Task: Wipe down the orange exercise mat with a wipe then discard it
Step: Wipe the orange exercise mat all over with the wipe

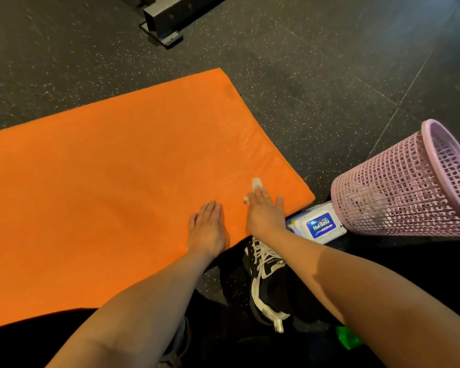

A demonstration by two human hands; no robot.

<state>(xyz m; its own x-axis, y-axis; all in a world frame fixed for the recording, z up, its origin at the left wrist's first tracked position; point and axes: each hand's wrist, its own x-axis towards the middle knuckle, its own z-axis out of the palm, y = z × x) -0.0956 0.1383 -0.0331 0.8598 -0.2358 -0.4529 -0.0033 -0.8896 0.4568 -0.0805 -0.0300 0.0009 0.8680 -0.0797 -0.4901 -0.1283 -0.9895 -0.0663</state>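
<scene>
Pressing the wipe [256, 185] flat on the orange mat [117, 181] with straight fingers, the right hand [263, 211] sits near the mat's near right corner. The left hand [206, 227] lies flat on the mat just beside it, holding nothing. Wiping looks to be the step in hand, and since only this corner shows a faint damp sheen, I'd judge most of the mat is left to do. The next move calls for sweeping the wipe leftward under steady pressure, and later bunching it for the pink basket [398, 187] just past the wipe pack [316, 225].
</scene>
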